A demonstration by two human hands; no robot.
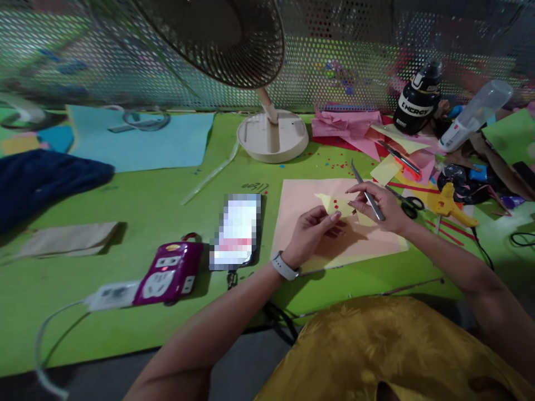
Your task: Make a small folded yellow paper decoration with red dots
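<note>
My left hand [311, 229], a pale watch strap on its wrist, pinches the lower edge of a small pale-yellow paper cutout [345, 209] between thumb and fingers. Tiny red paper pieces [335, 204] lie on the cutout. My right hand [383, 205] is closed around metal tweezers [369, 196], whose tip points up and away to the left. Its thumb and fingertips are at the cutout's right edge; whether they touch it I cannot tell. Both hands are above a peach paper sheet [290, 214] lying on the green table.
A fan [272, 136] stands behind the sheet. Left are a phone [238, 231] and a purple power strip [169, 273] with a plugged-in charger. To the right lie scissors [412, 206], a yellow glue gun [449, 206], a cutter knife [399, 157], paper scraps and bottles.
</note>
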